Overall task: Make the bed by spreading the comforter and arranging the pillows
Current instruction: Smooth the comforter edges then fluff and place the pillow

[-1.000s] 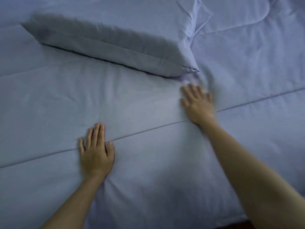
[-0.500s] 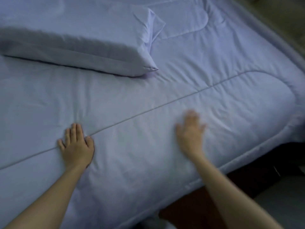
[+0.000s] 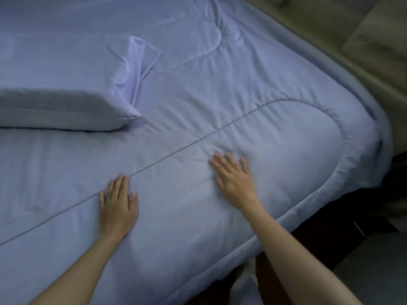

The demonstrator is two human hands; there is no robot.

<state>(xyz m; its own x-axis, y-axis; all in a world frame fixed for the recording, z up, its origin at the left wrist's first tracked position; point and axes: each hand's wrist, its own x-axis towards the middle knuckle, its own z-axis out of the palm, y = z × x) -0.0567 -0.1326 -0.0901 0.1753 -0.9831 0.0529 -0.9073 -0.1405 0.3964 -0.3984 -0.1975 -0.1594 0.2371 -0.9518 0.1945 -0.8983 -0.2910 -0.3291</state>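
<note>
The comforter (image 3: pixel 275 89) lies spread over the bed, pale blue and quilted, with soft wrinkles across its top. Its rounded corner hangs over the bed's right end, and its near edge drops over the dark bed frame (image 3: pixel 319 236).

The left hand (image 3: pixel 117 208) lies flat on the comforter, palm down, fingers straight and close together. Its fingertips reach a stitched seam (image 3: pixel 176 150) that runs slantwise from the lower left up toward the right. The right hand (image 3: pixel 233 179) also presses flat on the comforter, palm down, with fingers straight and slightly spread. It lies just below the seam, and small creases gather in the fabric at its fingertips. Neither hand grips anything. The two hands are apart, and both forearms are bare.

A pillow (image 3: pixel 55 115) rests on the comforter at the left, well beyond the left hand. A loose flap (image 3: pixel 141 60) of its case stands up at its right end.

Grey floor (image 3: pixel 374 269) shows at the lower right.
</note>
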